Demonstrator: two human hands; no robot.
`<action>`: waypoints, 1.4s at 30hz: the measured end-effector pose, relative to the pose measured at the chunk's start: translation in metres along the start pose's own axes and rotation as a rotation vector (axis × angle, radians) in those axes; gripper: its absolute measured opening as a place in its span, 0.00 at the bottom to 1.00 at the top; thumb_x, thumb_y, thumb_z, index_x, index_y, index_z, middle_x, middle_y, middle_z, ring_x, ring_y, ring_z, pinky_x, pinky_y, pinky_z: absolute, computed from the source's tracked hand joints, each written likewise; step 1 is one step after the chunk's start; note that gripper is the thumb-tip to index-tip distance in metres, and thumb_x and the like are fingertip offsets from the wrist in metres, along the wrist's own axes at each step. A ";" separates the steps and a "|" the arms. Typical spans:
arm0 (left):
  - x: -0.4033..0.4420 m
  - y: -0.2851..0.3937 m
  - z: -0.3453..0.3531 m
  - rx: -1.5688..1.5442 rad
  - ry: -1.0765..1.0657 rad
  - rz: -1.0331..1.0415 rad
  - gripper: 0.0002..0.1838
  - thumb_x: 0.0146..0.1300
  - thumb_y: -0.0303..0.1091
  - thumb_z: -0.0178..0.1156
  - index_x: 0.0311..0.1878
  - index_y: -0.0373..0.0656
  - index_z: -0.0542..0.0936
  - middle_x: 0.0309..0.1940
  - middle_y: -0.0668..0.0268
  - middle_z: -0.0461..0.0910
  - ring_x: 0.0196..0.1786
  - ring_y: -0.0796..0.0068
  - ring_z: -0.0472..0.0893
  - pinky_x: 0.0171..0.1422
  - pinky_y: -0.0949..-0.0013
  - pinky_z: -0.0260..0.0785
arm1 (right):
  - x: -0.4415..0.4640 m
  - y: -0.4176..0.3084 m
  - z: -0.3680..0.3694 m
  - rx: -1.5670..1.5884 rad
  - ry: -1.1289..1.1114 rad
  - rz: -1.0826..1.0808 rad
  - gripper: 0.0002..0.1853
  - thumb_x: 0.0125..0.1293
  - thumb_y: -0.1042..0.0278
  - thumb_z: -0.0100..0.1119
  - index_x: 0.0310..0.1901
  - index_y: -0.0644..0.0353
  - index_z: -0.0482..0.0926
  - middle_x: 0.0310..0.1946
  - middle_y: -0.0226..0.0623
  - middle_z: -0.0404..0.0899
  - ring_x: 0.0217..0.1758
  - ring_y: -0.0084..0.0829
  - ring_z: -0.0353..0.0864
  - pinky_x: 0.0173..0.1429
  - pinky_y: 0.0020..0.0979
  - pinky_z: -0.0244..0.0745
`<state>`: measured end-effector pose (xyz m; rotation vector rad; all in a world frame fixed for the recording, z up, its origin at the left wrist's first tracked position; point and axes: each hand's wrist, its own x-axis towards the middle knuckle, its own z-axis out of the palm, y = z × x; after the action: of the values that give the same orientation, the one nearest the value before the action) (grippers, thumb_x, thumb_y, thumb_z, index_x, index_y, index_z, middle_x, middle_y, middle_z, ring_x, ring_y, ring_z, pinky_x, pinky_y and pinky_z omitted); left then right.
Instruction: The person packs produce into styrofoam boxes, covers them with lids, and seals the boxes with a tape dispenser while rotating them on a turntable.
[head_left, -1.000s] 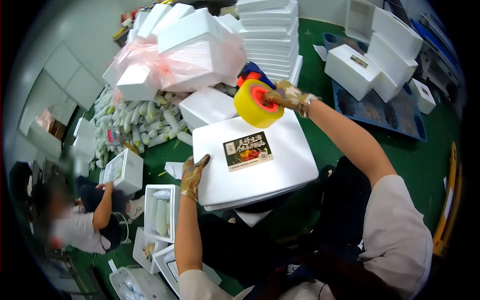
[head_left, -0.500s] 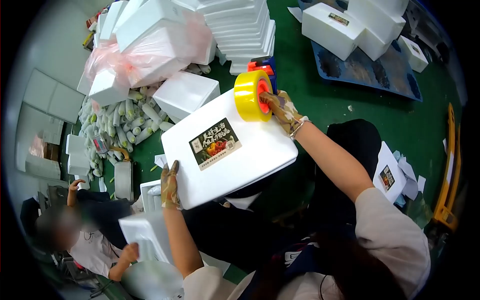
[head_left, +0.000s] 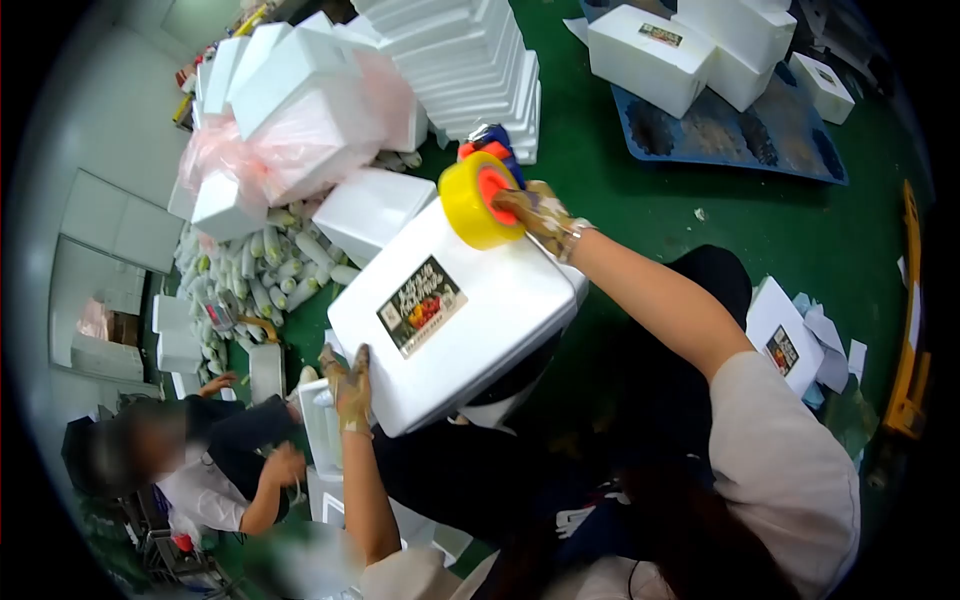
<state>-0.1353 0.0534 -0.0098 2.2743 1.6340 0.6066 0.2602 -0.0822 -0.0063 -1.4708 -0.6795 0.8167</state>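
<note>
Taping: apparently the step in hand — calls for a steady hold.
Open box (head_left: pixel 307 425): beside the left forearm (head_left: pixel 371 490); contents unclear.
Left hand (head_left: pixel 349 392): fingers wide against the white box (head_left: pixel 485 315)'s left edge.
White box: lidded, between both hands — contents hidden.
Tape roll (head_left: pixel 466 205): over its far edge.
Right hand (head_left: pixel 543 218): fingers curled into the roll's core.

Dressed in camouflage and off-white

The left hand (head_left: pixel 350 395) and right hand (head_left: pixel 540 215) wore gloves (head_left: pixel 352 408) mottled in brown and tan. A silvery band (head_left: pixel 577 238) circled the right wrist. The sleeves (head_left: pixel 775 430) were short, loose and off-white. A dark navy garment (head_left: pixel 570 550) bore a white marking (head_left: pixel 575 523), too blurred to read. The trousers (head_left: pixel 440 475) were black.
</note>
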 end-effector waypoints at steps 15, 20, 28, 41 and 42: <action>0.082 0.217 0.092 0.311 -0.151 0.314 0.34 0.61 0.62 0.52 0.51 0.37 0.79 0.45 0.47 0.81 0.50 0.50 0.79 0.59 0.58 0.69 | 0.004 -0.012 -0.136 -0.452 0.153 0.128 0.33 0.45 0.54 0.67 0.50 0.70 0.75 0.39 0.48 0.82 0.43 0.39 0.82 0.48 0.33 0.75; 0.088 0.222 0.088 0.240 -0.247 0.168 0.38 0.58 0.66 0.55 0.51 0.35 0.80 0.45 0.46 0.81 0.49 0.49 0.81 0.56 0.59 0.71 | 0.074 -0.030 -0.126 -0.780 -0.142 -0.051 0.36 0.43 0.59 0.71 0.56 0.65 0.74 0.45 0.50 0.81 0.49 0.42 0.82 0.55 0.32 0.75; 0.099 0.223 0.089 0.310 -0.297 0.084 0.35 0.56 0.65 0.58 0.50 0.39 0.81 0.40 0.48 0.83 0.45 0.50 0.81 0.53 0.59 0.71 | 0.140 -0.025 -0.080 -0.952 -0.316 -0.175 0.31 0.44 0.59 0.71 0.52 0.63 0.79 0.39 0.47 0.83 0.41 0.40 0.84 0.47 0.32 0.79; 0.095 0.224 0.090 0.275 -0.221 0.024 0.35 0.53 0.64 0.63 0.51 0.39 0.81 0.42 0.50 0.83 0.47 0.53 0.82 0.56 0.60 0.70 | 0.126 -0.044 -0.077 -1.075 -0.673 -0.264 0.20 0.45 0.66 0.71 0.42 0.59 0.78 0.30 0.41 0.82 0.33 0.37 0.82 0.37 0.33 0.79; 0.100 0.216 0.093 0.267 -0.250 0.037 0.36 0.53 0.63 0.64 0.51 0.39 0.82 0.43 0.50 0.83 0.47 0.54 0.82 0.56 0.61 0.71 | 0.115 -0.044 -0.082 -1.045 -0.641 -0.228 0.22 0.44 0.65 0.71 0.43 0.59 0.77 0.32 0.41 0.82 0.34 0.37 0.82 0.38 0.34 0.79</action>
<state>0.1166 0.0800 0.0247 2.4502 1.6331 0.1065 0.3955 -0.0327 0.0261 -1.9736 -1.9281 0.7795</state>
